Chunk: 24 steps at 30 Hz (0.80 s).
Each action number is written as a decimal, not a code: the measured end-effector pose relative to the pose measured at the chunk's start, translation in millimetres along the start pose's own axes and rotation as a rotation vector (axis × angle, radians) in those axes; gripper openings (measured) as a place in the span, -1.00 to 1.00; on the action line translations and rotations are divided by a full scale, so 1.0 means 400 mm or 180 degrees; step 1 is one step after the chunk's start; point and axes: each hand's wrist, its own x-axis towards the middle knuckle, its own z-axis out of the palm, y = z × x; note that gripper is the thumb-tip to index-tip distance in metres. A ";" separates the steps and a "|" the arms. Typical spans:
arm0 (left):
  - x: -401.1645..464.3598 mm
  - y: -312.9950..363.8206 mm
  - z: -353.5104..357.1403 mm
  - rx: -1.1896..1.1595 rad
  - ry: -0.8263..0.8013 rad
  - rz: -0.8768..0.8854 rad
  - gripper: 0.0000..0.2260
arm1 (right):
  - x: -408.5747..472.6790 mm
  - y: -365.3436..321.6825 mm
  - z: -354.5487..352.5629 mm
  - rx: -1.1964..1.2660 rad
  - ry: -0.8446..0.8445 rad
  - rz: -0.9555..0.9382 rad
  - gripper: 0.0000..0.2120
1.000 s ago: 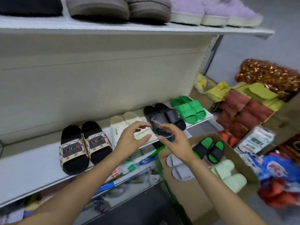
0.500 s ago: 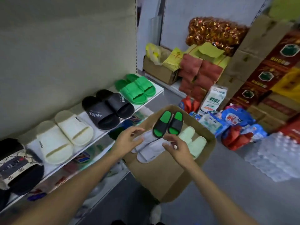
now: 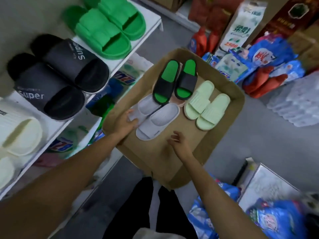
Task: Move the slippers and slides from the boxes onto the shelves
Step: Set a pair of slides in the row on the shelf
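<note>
Left hand (image 3: 126, 120) touches the 2 pale grey foam slides (image 3: 156, 120) in the brown cardboard box (image 3: 222, 128), fingers on the near one — right hand (image 3: 178, 141) loose, spread, empty. Box also holds 2 black-and-green slides (image 3: 175, 81), 2 mint slides (image 3: 206, 105).

Bare cardboard lies open along the near edge of the box (image 3: 160, 163), room for my fingers there. Grey slides (image 3: 156, 120), black-and-green slides (image 3: 174, 81) and pale green slides (image 3: 206, 105) fill the far half. The shelf (image 3: 156, 19) edge is lined with slides.
</note>
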 end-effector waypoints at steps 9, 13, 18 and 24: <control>0.190 -0.119 0.009 0.0553 -0.0548 0.0010 -0.43 | 0.173 0.007 0.131 0.0490 0.0070 0.0373 -0.55; 0.196 -0.127 0.015 0.0594 -0.0494 0.0008 -0.41 | 0.194 0.013 0.135 0.0857 0.0176 0.0467 -0.49; 0.179 -0.136 0.045 -0.0071 -0.0516 -0.0600 -0.37 | 0.184 0.028 0.126 0.1219 0.0240 0.0488 -0.51; 0.116 -0.113 0.094 -0.0697 -0.0624 -0.0548 -0.44 | 0.152 0.080 0.091 0.1225 0.0434 0.0085 -0.38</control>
